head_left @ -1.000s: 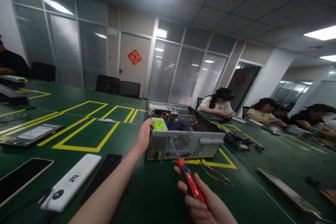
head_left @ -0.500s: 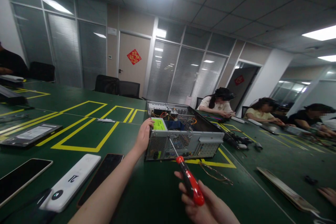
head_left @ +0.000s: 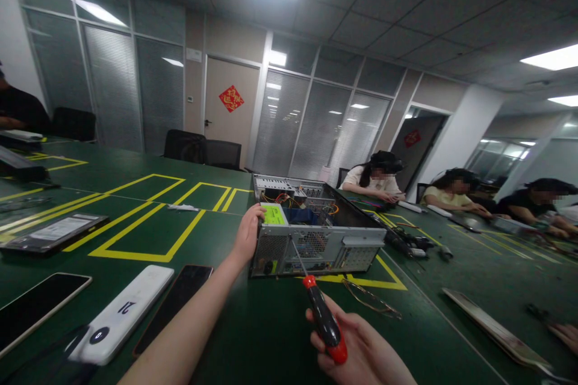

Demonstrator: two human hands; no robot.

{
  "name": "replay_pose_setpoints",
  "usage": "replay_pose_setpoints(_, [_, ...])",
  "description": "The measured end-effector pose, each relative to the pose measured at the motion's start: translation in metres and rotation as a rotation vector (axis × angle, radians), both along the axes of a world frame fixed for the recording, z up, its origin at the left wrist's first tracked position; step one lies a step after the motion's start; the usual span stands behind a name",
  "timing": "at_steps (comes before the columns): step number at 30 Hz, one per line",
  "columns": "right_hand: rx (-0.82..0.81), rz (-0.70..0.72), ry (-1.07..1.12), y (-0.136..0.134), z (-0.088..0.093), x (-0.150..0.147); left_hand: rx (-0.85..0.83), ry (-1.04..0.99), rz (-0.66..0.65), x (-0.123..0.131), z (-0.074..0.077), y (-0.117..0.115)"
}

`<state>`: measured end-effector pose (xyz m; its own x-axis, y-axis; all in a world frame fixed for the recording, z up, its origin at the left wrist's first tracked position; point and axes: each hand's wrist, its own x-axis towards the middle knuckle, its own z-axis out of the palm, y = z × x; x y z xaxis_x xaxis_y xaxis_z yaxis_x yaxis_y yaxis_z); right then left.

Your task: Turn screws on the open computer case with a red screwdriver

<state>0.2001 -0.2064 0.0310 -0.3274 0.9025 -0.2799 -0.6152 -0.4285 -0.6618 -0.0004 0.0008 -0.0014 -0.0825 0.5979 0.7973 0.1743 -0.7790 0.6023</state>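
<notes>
An open desktop computer case (head_left: 316,240) lies on its side on the green table (head_left: 271,325), its rear panel facing me. My left hand (head_left: 248,233) grips the case's upper left edge, beside a green-labelled power supply (head_left: 273,214). My right hand (head_left: 361,352) is closed round the red and black handle of a screwdriver (head_left: 323,316). The screwdriver's thin shaft points up and away to the rear panel, its tip at the panel near the fan grille.
A white power bank (head_left: 121,313), two dark phones (head_left: 178,298) and a flat device (head_left: 52,231) lie at left. Glasses (head_left: 370,299) and a long flat panel (head_left: 492,328) lie right of the case. Several seated people work at the far right. Another person's hand (head_left: 564,334) shows at the right edge.
The screwdriver handle has turned in my right hand, now showing more black than red, and the hand has shifted slightly. My left hand and the case have not moved.
</notes>
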Motion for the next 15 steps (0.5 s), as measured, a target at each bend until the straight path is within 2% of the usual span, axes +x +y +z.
replay_pose_setpoints(4, [0.019, -0.031, -0.133, -0.0040, 0.0008, 0.0030, 0.004, 0.003, -0.005, -0.0001, -0.0006, 0.0003])
replay_pose_setpoints(8, [0.174, -0.163, -0.526, -0.0049, 0.0004, 0.0056, 0.003, 0.002, -0.006, -0.0003, -0.0008, -0.0003])
replay_pose_setpoints(10, [0.275, -0.264, -0.792, -0.0046, 0.0014, 0.0065, 0.000, -0.003, -0.007, -0.0004, -0.0007, -0.0007])
replay_pose_setpoints(13, [0.398, -0.495, -1.184, -0.0060, 0.0054, 0.0050, -0.008, -0.003, -0.014, -0.0007, -0.0005, -0.0013])
replay_pose_setpoints(15, [0.490, -0.617, -1.346, -0.0079, 0.0080, 0.0012, -0.014, 0.001, -0.013, -0.0009, -0.0002, -0.0017])
